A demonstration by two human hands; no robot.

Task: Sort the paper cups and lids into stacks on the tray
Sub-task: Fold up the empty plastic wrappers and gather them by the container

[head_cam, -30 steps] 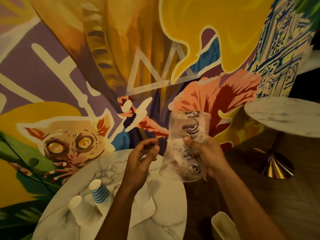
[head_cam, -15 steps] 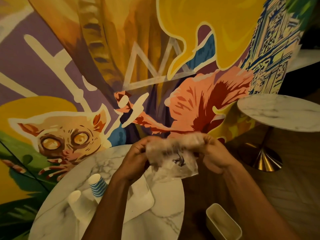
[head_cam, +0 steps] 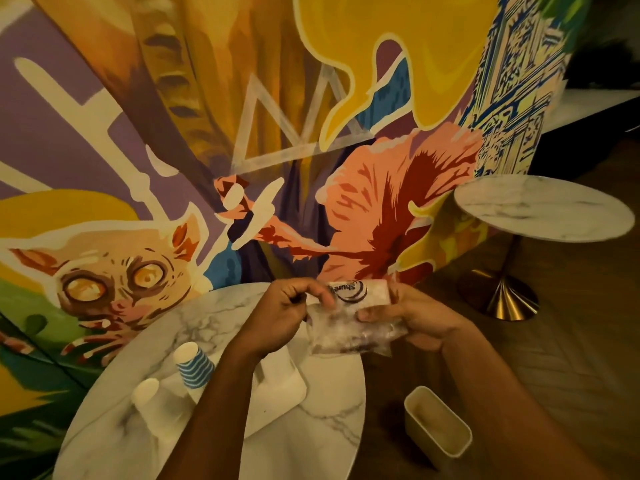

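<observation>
1. The blue-striped paper cup point(head_cam: 194, 365) stands upside down below and to the left of the left hand point(head_cam: 280, 313), just beside that forearm.
2. A plain white paper cup point(head_cam: 149, 396), also upside down, sits further left of the striped one and nearer the person. The two are close, but whether they touch cannot be told.
3. Both cups are at the left end of the white tray point(head_cam: 284, 393). The tray lies flat under the left forearm, and its rounded right corner shows below the hands.
4. A crumpled clear plastic bag point(head_cam: 349, 323) with a dark round printed logo is held in the air between the two hands, above the tray's far end. Its contents look whitish and are too blurred to name.
5. The left hand pinches the bag's upper left edge with curled fingers.
6. The right hand point(head_cam: 415, 320) grips the bag's right side, thumb across the front and fingers behind.
7. The hands are close together, joined only by the bag.
8. The tray rests on a round marble worktop point(head_cam: 311, 438) beneath the hands.
9. A white rectangular bin point(head_cam: 440, 424) stands on the wooden floor below the right forearm.
10. A second round marble table point(head_cam: 543, 209) on a brass foot stands beyond the right hand.
11. A painted mural point(head_cam: 138, 271) covers the wall beyond both hands.
</observation>
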